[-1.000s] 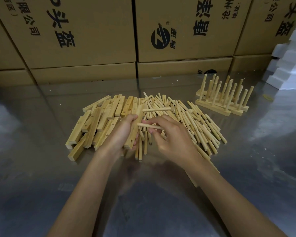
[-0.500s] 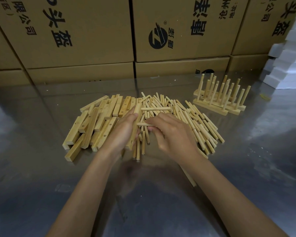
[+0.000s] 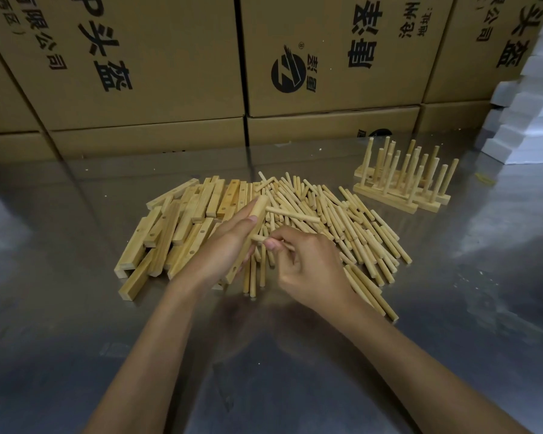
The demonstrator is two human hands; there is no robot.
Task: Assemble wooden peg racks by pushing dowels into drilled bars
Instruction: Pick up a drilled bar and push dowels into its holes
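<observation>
now your left hand [image 3: 223, 245] grips the bar [image 3: 254, 223] tilted away from you, and your right hand [image 3: 308, 264] pinches a dowel [image 3: 259, 238] crosswise, tip at the bar's side.

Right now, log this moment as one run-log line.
left hand: holds drilled bar | right hand: pinches dowel at bar | upper dowel: seated | finished racks: far right

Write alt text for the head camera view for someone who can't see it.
A left hand holds a drilled bar while the right hand pushes a dowel into it, above piles of bars and dowels on a metal table.
</observation>
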